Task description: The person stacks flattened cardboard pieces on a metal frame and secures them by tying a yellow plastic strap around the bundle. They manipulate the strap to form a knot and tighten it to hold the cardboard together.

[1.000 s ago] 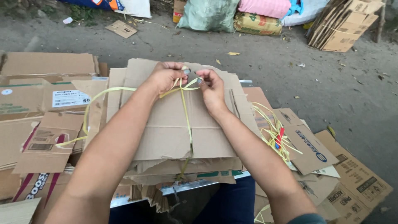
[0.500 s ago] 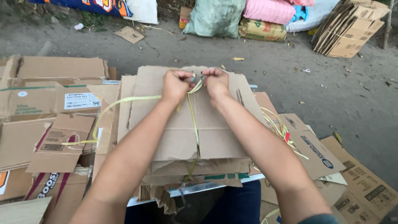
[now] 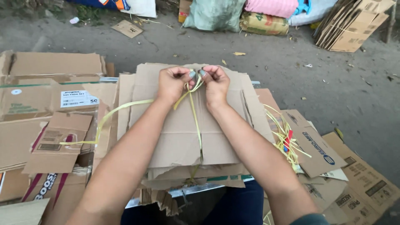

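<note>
A stack of flattened brown cardboard sheets (image 3: 183, 133) lies in front of me on a metal-edged surface. A yellow plastic strap (image 3: 195, 121) runs up over the stack's middle. My left hand (image 3: 173, 83) and my right hand (image 3: 214, 83) meet at the far edge of the stack, both pinching the strap's ends close together. A loose tail of the strap (image 3: 110, 116) trails off to the left over other cardboard.
Flattened boxes (image 3: 46, 108) spread to the left and lower right (image 3: 321, 154). A bunch of loose yellow straps (image 3: 285, 139) lies at the right. Beyond is dirt ground with filled sacks (image 3: 214, 14) and more stacked cardboard (image 3: 352, 25).
Both hands have kept working the strap at the stack's far edge, drawing closer together. The view has shifted slightly.
</note>
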